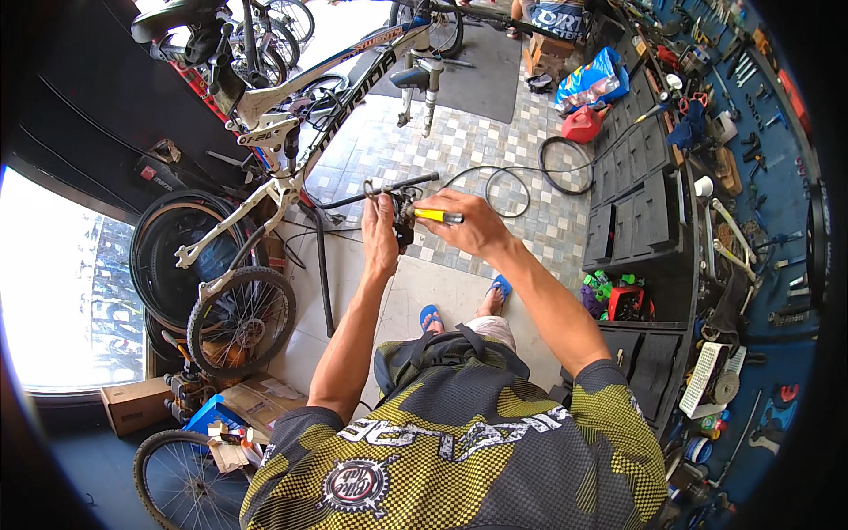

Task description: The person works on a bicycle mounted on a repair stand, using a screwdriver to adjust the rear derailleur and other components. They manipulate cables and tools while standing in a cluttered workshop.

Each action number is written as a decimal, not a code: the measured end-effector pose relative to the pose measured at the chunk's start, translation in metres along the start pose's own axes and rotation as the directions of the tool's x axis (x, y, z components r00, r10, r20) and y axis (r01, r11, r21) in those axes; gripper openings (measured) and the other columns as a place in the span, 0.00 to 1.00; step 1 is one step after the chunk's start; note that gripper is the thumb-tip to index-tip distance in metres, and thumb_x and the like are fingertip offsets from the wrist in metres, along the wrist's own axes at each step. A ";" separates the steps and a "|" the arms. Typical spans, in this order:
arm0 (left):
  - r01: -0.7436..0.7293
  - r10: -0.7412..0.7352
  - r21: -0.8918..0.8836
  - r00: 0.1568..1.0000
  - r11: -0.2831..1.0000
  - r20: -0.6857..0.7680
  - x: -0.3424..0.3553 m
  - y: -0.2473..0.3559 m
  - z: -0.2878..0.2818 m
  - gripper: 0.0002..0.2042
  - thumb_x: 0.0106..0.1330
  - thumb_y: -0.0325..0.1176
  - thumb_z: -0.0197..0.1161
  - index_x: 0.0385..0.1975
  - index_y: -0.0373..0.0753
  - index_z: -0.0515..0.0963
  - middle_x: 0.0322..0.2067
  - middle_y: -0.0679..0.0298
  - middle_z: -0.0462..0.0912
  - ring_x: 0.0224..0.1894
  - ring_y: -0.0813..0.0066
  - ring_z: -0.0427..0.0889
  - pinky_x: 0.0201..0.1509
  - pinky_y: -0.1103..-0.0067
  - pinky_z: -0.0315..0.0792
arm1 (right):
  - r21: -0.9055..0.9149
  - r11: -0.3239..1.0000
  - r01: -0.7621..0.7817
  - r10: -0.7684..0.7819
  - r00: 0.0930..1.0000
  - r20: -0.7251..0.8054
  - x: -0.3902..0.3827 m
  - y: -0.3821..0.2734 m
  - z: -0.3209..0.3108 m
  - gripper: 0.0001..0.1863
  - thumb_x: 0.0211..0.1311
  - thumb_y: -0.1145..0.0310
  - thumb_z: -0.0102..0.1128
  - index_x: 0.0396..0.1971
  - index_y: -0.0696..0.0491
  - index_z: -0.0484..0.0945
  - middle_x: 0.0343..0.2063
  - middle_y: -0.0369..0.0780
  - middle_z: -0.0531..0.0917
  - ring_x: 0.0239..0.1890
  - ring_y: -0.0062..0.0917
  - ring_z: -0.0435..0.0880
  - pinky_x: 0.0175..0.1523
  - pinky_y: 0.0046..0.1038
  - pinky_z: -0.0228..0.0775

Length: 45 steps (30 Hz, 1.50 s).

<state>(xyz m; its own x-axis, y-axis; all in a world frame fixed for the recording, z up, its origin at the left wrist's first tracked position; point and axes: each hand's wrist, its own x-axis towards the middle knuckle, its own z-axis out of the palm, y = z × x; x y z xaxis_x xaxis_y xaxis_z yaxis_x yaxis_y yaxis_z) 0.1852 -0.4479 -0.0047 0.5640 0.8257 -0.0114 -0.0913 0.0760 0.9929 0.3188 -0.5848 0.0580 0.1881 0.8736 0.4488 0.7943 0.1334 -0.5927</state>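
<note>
In front of my body, my left hand [381, 235] grips a small dark bicycle part [403, 217] that looks like a derailleur; its details are too small to make out. From the right, my right hand [474, 228] closes around a tool with a yellow-and-black handle [436, 215]. The tool's front end meets the dark part, and its tip is hidden there. Just beyond my hands runs a black bar [415, 183]. A white bicycle frame [303, 146], stripped of its wheels, hangs up on the left.
Loose bicycle wheels [242, 322] and cardboard boxes [137, 405] lie at the left. Black drawers [638, 199] and a blue tool wall [768, 221] line the right side. A red jug [582, 124] and a black hose [545, 177] are on the tiled floor.
</note>
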 end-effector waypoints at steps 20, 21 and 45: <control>-0.033 0.038 0.145 0.999 0.989 -0.033 0.000 0.000 -0.010 0.30 0.79 0.64 0.46 0.45 0.35 0.73 0.35 0.65 0.72 0.39 0.75 0.69 0.46 0.74 0.67 | 0.543 0.676 -0.497 0.575 0.817 0.032 -0.021 0.021 -0.006 0.15 0.68 0.62 0.71 0.45 0.59 0.85 0.26 0.34 0.85 0.24 0.16 0.82 0.31 0.21 0.76; -0.091 0.108 0.260 0.993 0.961 -0.052 0.002 0.000 -0.008 0.30 0.79 0.63 0.46 0.44 0.35 0.73 0.34 0.64 0.72 0.38 0.74 0.68 0.45 0.74 0.66 | 0.518 0.759 -0.393 0.482 0.875 -0.042 -0.020 0.017 -0.005 0.15 0.68 0.60 0.70 0.45 0.57 0.85 0.25 0.36 0.86 0.25 0.17 0.83 0.31 0.22 0.76; -0.295 0.276 0.383 0.955 0.875 0.105 -0.004 0.027 0.001 0.31 0.75 0.66 0.49 0.37 0.36 0.69 0.27 0.63 0.69 0.30 0.74 0.66 0.35 0.72 0.65 | 0.027 0.964 -0.265 0.266 0.960 -0.090 -0.007 -0.011 -0.009 0.12 0.66 0.58 0.69 0.40 0.51 0.85 0.29 0.46 0.88 0.31 0.43 0.88 0.38 0.40 0.81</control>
<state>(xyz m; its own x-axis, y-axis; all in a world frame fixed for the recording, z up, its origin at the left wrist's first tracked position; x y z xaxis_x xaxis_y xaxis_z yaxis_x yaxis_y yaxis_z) 0.1813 -0.4498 0.0221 0.5999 0.7511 0.2758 0.0677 -0.3911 0.9179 0.3137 -0.5966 0.0672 0.4441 0.8317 0.3332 0.7003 -0.0903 -0.7081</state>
